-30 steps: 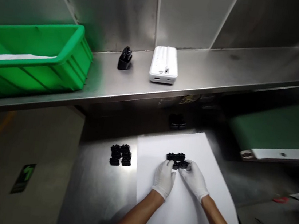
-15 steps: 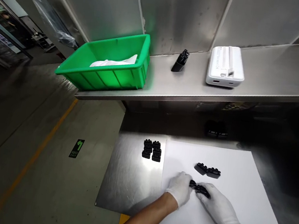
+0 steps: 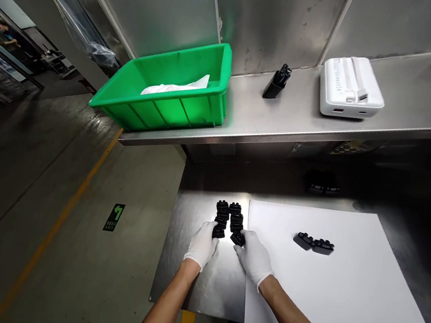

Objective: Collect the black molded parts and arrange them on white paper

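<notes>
My white-gloved left hand pinches a small black knobbed part at the near end of a column of similar black parts on the metal tabletop. Opposite it, my gloved right hand grips another black knobbed part, tilted slightly, at the near end of a second column. A narrow gap runs between the two columns. Fingertips partly cover both gripped parts. Two more black parts lie end to end on the white paper to the right.
White paper covers the right of the metal table. Above it, a shelf carries a green bin with white cloth, a black multi-pronged piece and a white power bank. Dark objects sit under the shelf.
Both hands have moved left from the paper to the metal tabletop, carrying their black parts to the near ends of the columns. The camera view has shifted slightly.
</notes>
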Motion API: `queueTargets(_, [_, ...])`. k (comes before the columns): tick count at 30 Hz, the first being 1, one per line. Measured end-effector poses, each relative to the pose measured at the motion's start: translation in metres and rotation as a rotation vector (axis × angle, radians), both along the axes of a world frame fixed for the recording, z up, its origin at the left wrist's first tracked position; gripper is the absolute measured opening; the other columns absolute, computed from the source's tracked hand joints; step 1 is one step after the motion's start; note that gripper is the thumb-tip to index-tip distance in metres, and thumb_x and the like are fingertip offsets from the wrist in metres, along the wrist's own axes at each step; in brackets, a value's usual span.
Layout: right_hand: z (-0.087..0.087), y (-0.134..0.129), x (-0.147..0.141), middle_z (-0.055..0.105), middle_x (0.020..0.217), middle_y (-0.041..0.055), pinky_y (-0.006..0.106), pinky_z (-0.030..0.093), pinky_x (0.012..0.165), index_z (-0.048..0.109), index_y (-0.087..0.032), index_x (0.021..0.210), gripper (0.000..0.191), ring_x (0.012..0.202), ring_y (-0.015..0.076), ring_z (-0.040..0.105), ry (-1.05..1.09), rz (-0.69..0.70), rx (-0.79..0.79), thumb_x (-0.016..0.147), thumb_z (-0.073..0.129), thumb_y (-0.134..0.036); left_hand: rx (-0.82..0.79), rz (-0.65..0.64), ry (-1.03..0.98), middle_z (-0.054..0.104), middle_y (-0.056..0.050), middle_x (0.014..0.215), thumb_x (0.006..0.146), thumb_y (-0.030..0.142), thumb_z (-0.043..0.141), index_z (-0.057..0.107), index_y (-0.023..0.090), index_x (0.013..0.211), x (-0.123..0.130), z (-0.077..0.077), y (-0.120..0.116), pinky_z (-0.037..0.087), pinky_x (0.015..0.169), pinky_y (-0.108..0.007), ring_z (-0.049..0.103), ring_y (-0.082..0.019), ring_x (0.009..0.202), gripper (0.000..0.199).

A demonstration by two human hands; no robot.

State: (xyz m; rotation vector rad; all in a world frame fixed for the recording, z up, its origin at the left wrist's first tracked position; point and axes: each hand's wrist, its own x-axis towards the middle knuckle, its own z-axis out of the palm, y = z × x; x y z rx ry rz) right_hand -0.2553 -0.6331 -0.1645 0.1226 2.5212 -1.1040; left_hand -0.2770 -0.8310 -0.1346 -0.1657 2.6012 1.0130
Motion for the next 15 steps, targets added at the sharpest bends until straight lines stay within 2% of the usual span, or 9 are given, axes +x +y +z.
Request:
queueTargets(3, [-0.006, 0.002, 0.008, 0.062, 0.126, 0.0109, 0.042, 0.053, 0.086, 0.05, -0.021, 0.13, 0.04, 0.098, 0.0265, 0.066, 0.012, -0.126, -0.052, 0.092, 0.056, -0.033, 0.125, 0.189, -0.039, 0.067, -0.01, 0.128, 0.085, 0.009, 0.061, 0.054, 0.021, 0.137, 0.006, -0.006, 0.005, 0.049, 0.098, -0.036, 0.066, -0.022, 0.104, 0.054])
queueTargets(6, [-0.006, 0.001, 0.005, 0.065, 0.115, 0.0102, 0.042, 0.053, 0.084, 0.048, -0.02, 0.132, 0.043, 0.091, 0.0254, 0.066, -0.028, -0.25, -0.126, 0.092, 0.055, -0.034, 0.154, 0.313, -0.07, 0.068, -0.013, 0.124, 0.085, 0.006, 0.06, 0.05, 0.013, 0.142, 0.007, -0.01, 0.009, 0.049, 0.101, -0.036, 0.065, -0.019, 0.095, 0.059])
queueTargets(10, [-0.005, -0.008, -0.006, 0.056, 0.14, 0.014, 0.044, 0.053, 0.098, 0.038, -0.019, 0.15, 0.062, 0.106, 0.0262, 0.065, -0.015, -0.298, -0.209, 0.091, 0.054, -0.03, 0.181, 0.307, -0.053, 0.064, -0.015, 0.137, 0.088, 0.004, 0.056, 0.044, 0.012, 0.15, -0.005, -0.009, 0.012, 0.048, 0.11, -0.035, 0.064, -0.02, 0.108, 0.064])
queueTargets(13, [0.003, -0.013, -0.008, 0.054, 0.144, 0.0161, 0.047, 0.053, 0.101, 0.035, -0.015, 0.154, 0.07, 0.106, 0.0267, 0.064, -0.03, -0.29, -0.216, 0.088, 0.055, -0.025, 0.196, 0.277, -0.044, 0.061, -0.015, 0.144, 0.088, 0.002, 0.054, 0.041, 0.012, 0.153, -0.01, -0.005, 0.012, 0.044, 0.116, -0.035, 0.063, -0.021, 0.12, 0.067])
queueTargets(15, [0.014, -0.001, -0.006, 0.054, 0.145, 0.0158, 0.048, 0.053, 0.104, 0.039, -0.014, 0.153, 0.07, 0.111, 0.0278, 0.063, -0.01, -0.253, -0.194, 0.087, 0.058, -0.026, 0.188, 0.29, -0.043, 0.059, -0.016, 0.148, 0.089, 0.005, 0.055, 0.038, 0.012, 0.154, -0.003, -0.002, 0.012, 0.046, 0.115, -0.036, 0.063, -0.022, 0.122, 0.068])
